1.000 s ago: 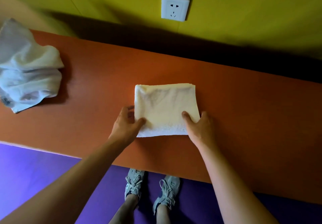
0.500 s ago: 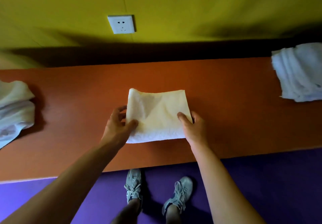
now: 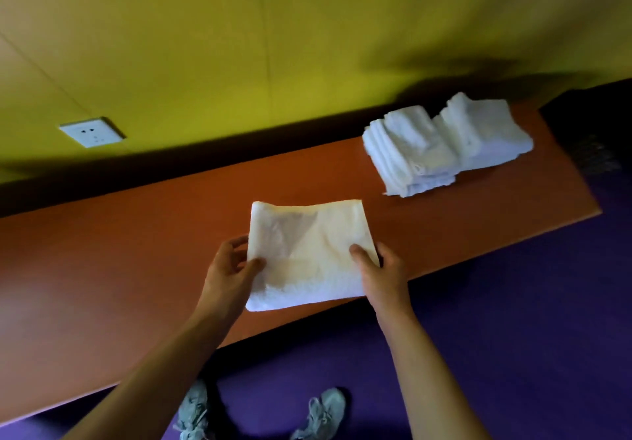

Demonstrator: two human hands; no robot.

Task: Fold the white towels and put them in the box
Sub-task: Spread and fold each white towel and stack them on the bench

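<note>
A folded white towel (image 3: 307,251) is held just above the orange table (image 3: 119,268), near its front edge. My left hand (image 3: 229,268) pinches its left side, thumb on top and fingers underneath. My right hand (image 3: 379,272) pinches its right side the same way. A stack of folded white towels (image 3: 441,142) lies on the table at the far right. No box is in view.
The table's right end (image 3: 581,179) and a dark object (image 3: 591,125) beyond it are at the right. A yellow wall with a socket (image 3: 92,132) runs behind. My shoes (image 3: 321,409) stand on the purple floor below the table edge.
The view has swung to the right: the crumpled towels at the left have left the frame and the folded stack has come fully into view. Both hands carry the folded towel rightward.
</note>
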